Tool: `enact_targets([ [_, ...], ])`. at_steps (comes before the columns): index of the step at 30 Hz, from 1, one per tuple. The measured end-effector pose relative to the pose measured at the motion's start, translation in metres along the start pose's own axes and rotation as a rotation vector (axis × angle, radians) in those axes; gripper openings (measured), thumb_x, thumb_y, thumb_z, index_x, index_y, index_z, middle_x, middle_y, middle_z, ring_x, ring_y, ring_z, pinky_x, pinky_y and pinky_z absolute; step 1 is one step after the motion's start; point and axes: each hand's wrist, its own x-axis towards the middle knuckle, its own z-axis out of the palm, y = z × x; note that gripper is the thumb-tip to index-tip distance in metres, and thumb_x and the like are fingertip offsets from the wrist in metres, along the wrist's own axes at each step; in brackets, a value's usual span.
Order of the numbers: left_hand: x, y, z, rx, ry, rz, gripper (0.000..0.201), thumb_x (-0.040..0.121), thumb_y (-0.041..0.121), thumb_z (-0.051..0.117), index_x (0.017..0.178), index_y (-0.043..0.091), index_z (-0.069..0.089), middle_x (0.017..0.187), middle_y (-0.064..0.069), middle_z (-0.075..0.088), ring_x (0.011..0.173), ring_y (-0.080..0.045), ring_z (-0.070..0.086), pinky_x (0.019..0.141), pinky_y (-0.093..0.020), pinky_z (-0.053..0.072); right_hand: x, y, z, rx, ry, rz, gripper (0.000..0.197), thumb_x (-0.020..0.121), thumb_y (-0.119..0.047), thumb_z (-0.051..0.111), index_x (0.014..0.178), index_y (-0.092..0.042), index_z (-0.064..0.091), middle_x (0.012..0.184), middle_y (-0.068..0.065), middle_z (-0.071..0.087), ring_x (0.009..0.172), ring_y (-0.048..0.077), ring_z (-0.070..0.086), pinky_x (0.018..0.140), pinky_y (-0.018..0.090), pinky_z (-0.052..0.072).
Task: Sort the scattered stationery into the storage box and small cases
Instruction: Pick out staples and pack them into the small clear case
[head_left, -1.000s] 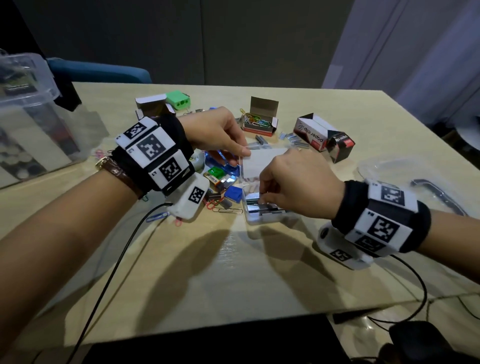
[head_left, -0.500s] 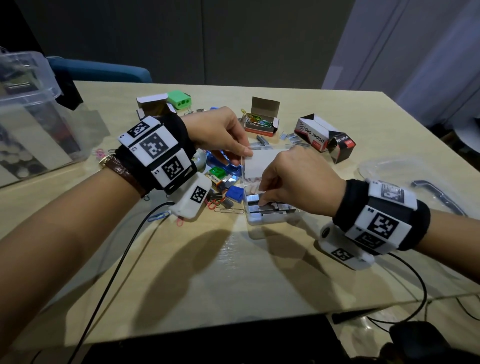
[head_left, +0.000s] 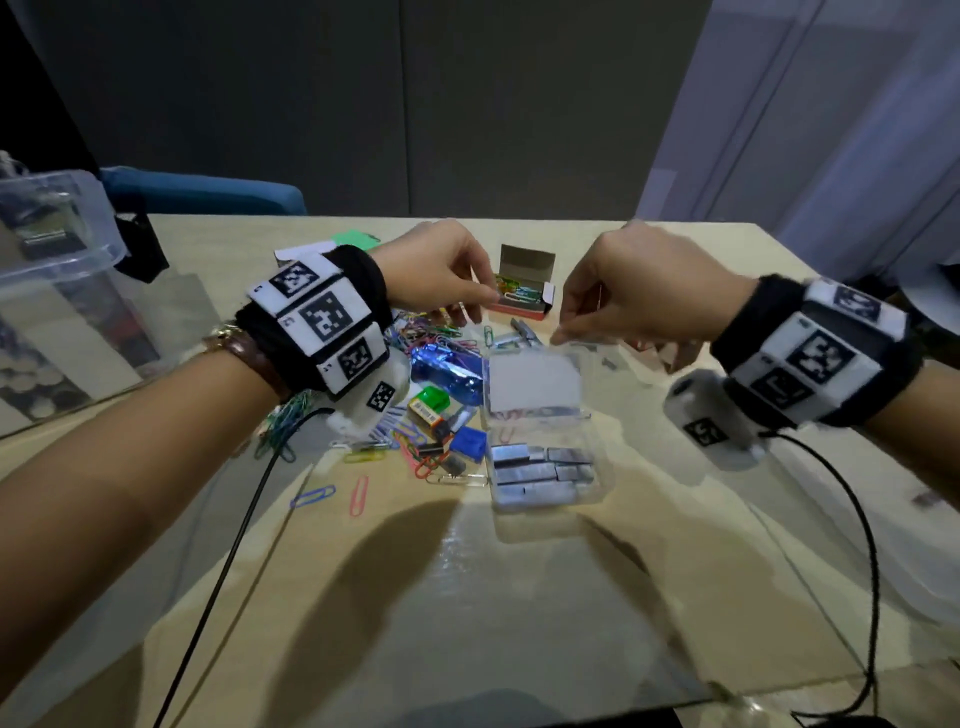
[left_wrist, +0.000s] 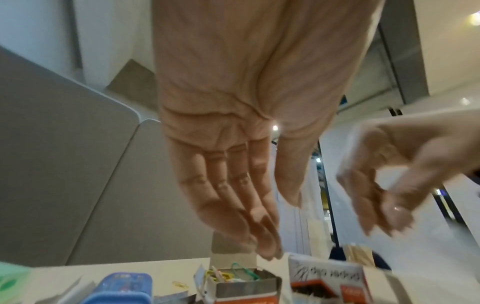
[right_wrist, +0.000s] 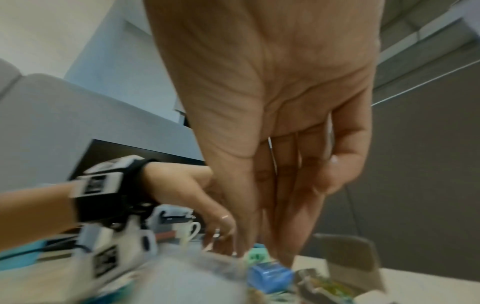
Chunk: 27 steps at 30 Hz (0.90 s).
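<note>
Above open staple case (head_left: 545, 452) | both hands raised, empty | table (head_left: 467, 597) near-edge bare

A pale wooden table (head_left: 363, 597) bears scattered paper clips (head_left: 358, 493) and small cases (head_left: 545, 467).

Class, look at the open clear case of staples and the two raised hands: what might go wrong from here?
1. The small clear plastic case lies open, packed with grey staple strips; a nudge from the right hand could spill them.
2. Loose coloured paper clips lie beside the case and might get swept in with the staples.
3. The black wrist cable trails over the table and may drag clips.
</note>
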Motion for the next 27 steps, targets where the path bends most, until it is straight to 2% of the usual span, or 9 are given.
enact_targets([
  [3,0.023,0.004,0.004,0.253,-0.013,0.073,0.016,0.087,0.020,0.070,0.100,0.010,0.072,0.079,0.003,0.067,0.071,-0.012,0.064,0.069,-0.029,0.053,0.034,0.027,0.008,-0.010,-0.064,0.048,0.014,0.081,-0.036,0.076,0.085,-0.022,0.077,0.077,-0.007,0.072,0.070,0.012,0.064,0.069,0.033,0.055],
  [5,0.039,0.004,0.009,0.386,-0.078,0.075,0.016,0.085,0.022,0.072,0.097,0.012,0.073,0.080,0.004,0.065,0.073,-0.011,0.060,0.070,-0.027,0.049,0.052,0.040,0.020,0.042,-0.092,0.077,0.008,0.082,-0.026,0.075,0.086,-0.020,0.078,0.081,-0.005,0.074,0.073,0.012,0.065,0.074,0.031,0.055],
  [7,0.053,0.002,0.015,0.422,-0.126,0.038,0.015,0.085,0.021,0.073,0.094,0.009,0.074,0.082,-0.001,0.069,0.072,-0.013,0.062,0.074,-0.032,0.055,0.066,0.046,0.033,0.090,-0.129,0.090,0.007,0.082,-0.020,0.075,0.088,-0.018,0.079,0.084,-0.002,0.075,0.073,0.011,0.066,0.072,0.025,0.053],
  [10,0.068,0.000,0.025,0.454,-0.184,-0.037,0.021,0.083,0.022,0.075,0.092,0.003,0.073,0.086,-0.009,0.072,0.075,-0.019,0.066,0.077,-0.035,0.058,0.079,0.045,0.051,0.139,-0.209,0.123,0.014,0.078,-0.029,0.080,0.084,-0.016,0.078,0.078,-0.003,0.074,0.073,0.012,0.068,0.072,0.029,0.057],
  [13,0.074,0.003,0.030,0.487,-0.202,-0.069,0.027,0.078,0.026,0.080,0.089,0.003,0.072,0.080,-0.005,0.069,0.079,-0.020,0.065,0.080,-0.035,0.056,0.087,0.045,0.064,0.127,-0.196,0.168,0.028,0.077,-0.040,0.079,0.078,-0.013,0.074,0.071,-0.003,0.070,0.069,0.013,0.065,0.065,0.028,0.053],
  [15,0.077,0.004,0.032,0.483,-0.210,-0.088,0.025,0.078,0.024,0.080,0.088,0.003,0.071,0.077,-0.004,0.067,0.079,-0.020,0.064,0.080,-0.033,0.054,0.089,0.044,0.068,0.135,-0.177,0.193,0.027,0.079,-0.038,0.078,0.078,-0.011,0.073,0.070,-0.002,0.069,0.067,0.012,0.065,0.064,0.027,0.053],
  [18,0.079,0.005,0.033,0.477,-0.214,-0.101,0.020,0.079,0.016,0.078,0.091,0.002,0.071,0.082,-0.006,0.066,0.081,-0.020,0.062,0.080,-0.032,0.053,0.090,0.044,0.068,0.159,-0.165,0.220,0.021,0.077,-0.032,0.080,0.079,-0.013,0.072,0.074,0.000,0.071,0.072,0.015,0.067,0.072,0.034,0.058],
  [24,0.076,0.004,0.031,0.510,-0.266,-0.108,0.016,0.076,0.016,0.080,0.073,0.009,0.066,0.083,-0.007,0.069,0.079,-0.019,0.064,0.079,-0.031,0.055,0.084,0.048,0.062,0.171,-0.150,0.272,0.020,0.072,-0.030,0.083,0.074,-0.016,0.069,0.074,-0.002,0.070,0.074,0.015,0.066,0.072,0.034,0.058],
  [27,0.073,0.002,0.026,0.480,-0.251,-0.113,0.017,0.074,0.011,0.081,0.084,0.002,0.071,0.088,-0.009,0.072,0.084,-0.020,0.067,0.083,-0.033,0.057,0.078,0.052,0.057,0.176,-0.164,0.270,0.018,0.069,-0.026,0.085,0.076,-0.016,0.072,0.077,-0.002,0.071,0.077,0.016,0.067,0.073,0.034,0.058],
])
